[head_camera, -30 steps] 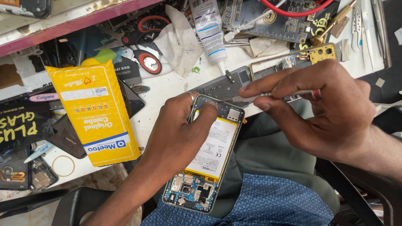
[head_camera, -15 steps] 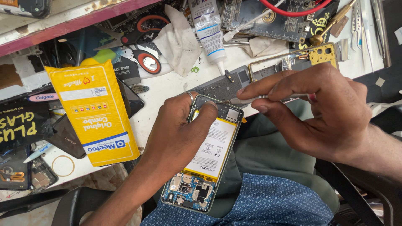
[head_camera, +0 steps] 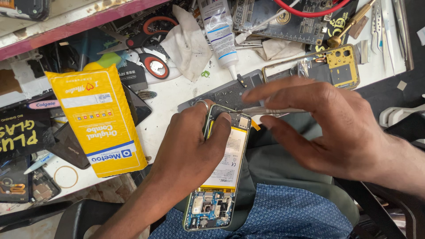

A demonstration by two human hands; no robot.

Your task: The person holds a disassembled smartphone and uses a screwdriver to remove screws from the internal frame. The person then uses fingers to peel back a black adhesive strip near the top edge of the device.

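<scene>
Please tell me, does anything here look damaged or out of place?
The phone in the left hand has no back cover, so its battery and circuit board are bare. The right hand holds tweezers at its top. Nothing looks broken or spilled.

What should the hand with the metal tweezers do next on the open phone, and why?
Probably lower the tweezers tip onto the small board at the phone's top end. The right hand holds them just above that corner, blurred, while the left hand grips the phone with fingertips beside the same spot, so the work seems to be there.
</scene>
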